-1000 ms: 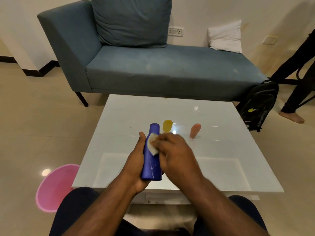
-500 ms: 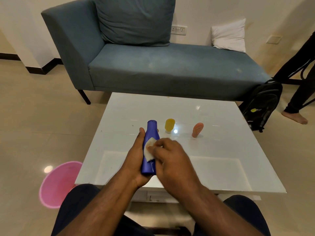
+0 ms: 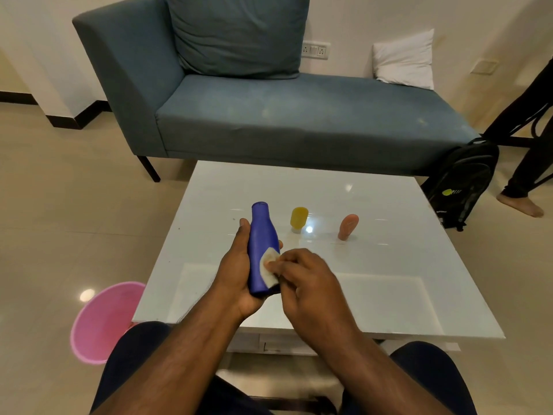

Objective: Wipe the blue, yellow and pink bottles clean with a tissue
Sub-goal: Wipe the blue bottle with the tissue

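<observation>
Over a glossy white table (image 3: pixel 389 280) before a blue sofa (image 3: pixel 299 121), the left hand (image 3: pixel 236 274) still grips the blue bottle (image 3: pixel 261 244) as the right hand (image 3: pixel 305 280), pinching a tissue (image 3: pixel 268 269), has slid lower down its side, yellow bottle (image 3: pixel 298 218) and pink bottle (image 3: pixel 347 226) standing beyond.

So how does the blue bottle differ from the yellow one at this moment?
The blue bottle is held off the table in the left hand; the yellow bottle stands on the table untouched. The blue one is taller and slimmer, the yellow one short and squat. The right hand presses a tissue on the blue one only.
</observation>
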`<state>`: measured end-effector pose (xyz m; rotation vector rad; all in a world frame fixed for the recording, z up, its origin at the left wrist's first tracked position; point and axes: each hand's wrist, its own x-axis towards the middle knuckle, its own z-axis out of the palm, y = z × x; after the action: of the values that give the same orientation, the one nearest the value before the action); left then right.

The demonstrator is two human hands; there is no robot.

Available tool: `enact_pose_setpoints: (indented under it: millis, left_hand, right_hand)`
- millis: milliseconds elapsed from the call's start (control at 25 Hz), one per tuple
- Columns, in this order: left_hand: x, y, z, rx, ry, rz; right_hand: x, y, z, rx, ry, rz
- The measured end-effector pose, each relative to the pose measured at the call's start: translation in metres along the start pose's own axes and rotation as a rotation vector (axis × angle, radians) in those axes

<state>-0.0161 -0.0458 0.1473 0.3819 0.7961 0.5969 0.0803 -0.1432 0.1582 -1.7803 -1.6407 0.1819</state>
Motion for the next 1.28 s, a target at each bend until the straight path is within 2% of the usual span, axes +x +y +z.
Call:
enact_pose_setpoints:
  millis: [80,240,400,640,760,840,1040,1280]
  left_hand:
    - [0.0,-0.001,0.0,-0.019,-0.002,-0.013]
    - [0.002,0.001,0.0,0.013,0.033,0.031]
    - [0.0,-0.001,-0.002,-0.006,0.011,0.021]
    - [0.0,-0.002,-0.001,0.0,0.006,0.04]
    - [-0.002,-0.007,0.002,0.091,0.015,0.043]
    - [-0.002,-0.005,0.005,0.081,0.01,0.042]
    - [-0.003,0.005,0.007,0.018,-0.022,0.019]
    - [-0.009,-0.007,0.02,0.16,-0.027,0.062]
  right_hand:
    - [0.0,-0.005,0.001,-0.022,0.012,0.02]
    - [-0.016,-0.013,0.001,-0.056,-0.081,-0.079]
    - [0.001,0.004,-0.003,0.146,0.057,0.105]
    - [-0.012,-0.009,-0.003,0.162,0.032,0.079]
    - [0.019,0.0,-0.008,0.142,0.099,0.105]
    - [0.024,-0.002,-0.008,0.143,0.082,0.113]
    - [-0.013,-0.012,0.001,-0.044,0.037,-0.035]
    - [0.056,0.002,-0.014,0.096,0.141,0.095]
